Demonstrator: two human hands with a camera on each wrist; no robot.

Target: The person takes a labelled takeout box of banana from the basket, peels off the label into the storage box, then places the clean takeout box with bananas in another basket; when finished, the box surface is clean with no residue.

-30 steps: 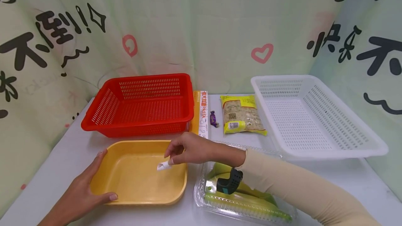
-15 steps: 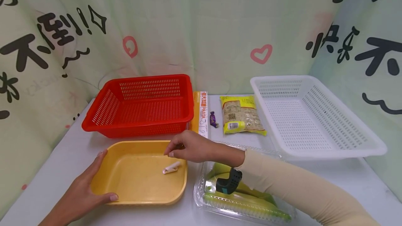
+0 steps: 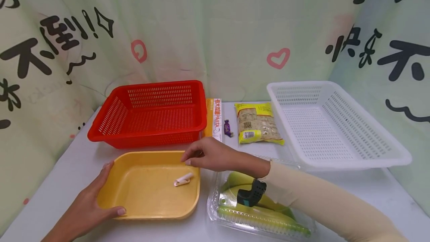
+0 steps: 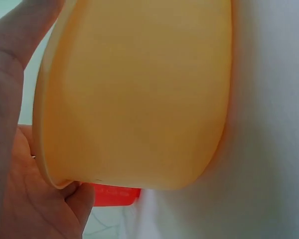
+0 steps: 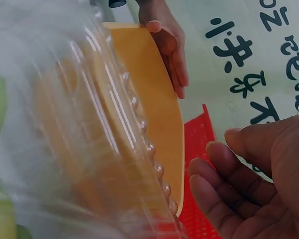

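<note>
A shallow yellow tray (image 3: 144, 191) lies on the white table in front of me. My left hand (image 3: 89, 206) grips its near left corner, thumb over the rim; the left wrist view shows the palm (image 4: 20, 199) against the tray's outer wall (image 4: 139, 99). A small curled white scrap (image 3: 183, 179) lies inside the tray near its right side. My right hand (image 3: 189, 160) hovers above the tray's far right rim, fingers loosely curled and holding nothing. The right wrist view shows those bare fingers (image 5: 239, 184) beside the tray's edge (image 5: 154, 99).
A clear plastic clamshell (image 3: 258, 212) with corn cobs sits under my right forearm. Behind stand a red basket (image 3: 151, 113) and a white basket (image 3: 336, 130). Between them lie a pasta box (image 3: 216, 118), a purple candy (image 3: 228, 127) and a yellow packet (image 3: 258, 122).
My right hand let go of the white scrap, which dropped into the yellow tray. The hand then drew back a little to the right. The left hand stayed put.
</note>
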